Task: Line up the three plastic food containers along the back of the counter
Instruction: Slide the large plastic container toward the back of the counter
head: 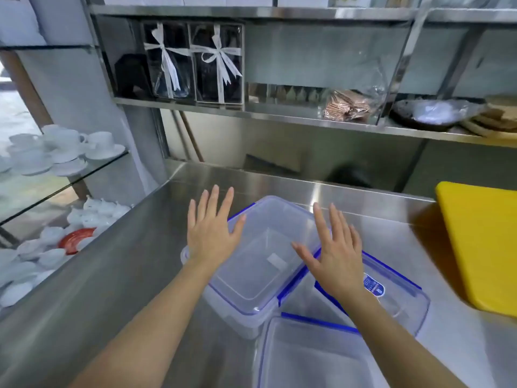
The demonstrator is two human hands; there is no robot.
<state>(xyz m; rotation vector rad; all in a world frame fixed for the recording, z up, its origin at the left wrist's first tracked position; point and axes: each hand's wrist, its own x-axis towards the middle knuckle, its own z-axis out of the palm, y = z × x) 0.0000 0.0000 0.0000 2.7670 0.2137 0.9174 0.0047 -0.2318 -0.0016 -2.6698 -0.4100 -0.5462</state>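
Three clear plastic containers with blue-clipped lids sit bunched together on the steel counter (112, 275). The far container (263, 247) lies at an angle in the middle. A second container (397, 298), bearing a blue label, lies to its right. The third container (307, 357) is nearest me at the bottom edge. My left hand (209, 231) hovers flat with fingers spread over the far container's left edge. My right hand (335, 256) is spread above the gap between the far and right containers. Neither hand holds anything.
A yellow cutting board (481, 247) lies at the right of the counter. Steel shelves (251, 110) above the back hold ribboned gift boxes, packets and a dark bowl. At left, glass shelves (92, 169) carry white cups, saucers and teapots.
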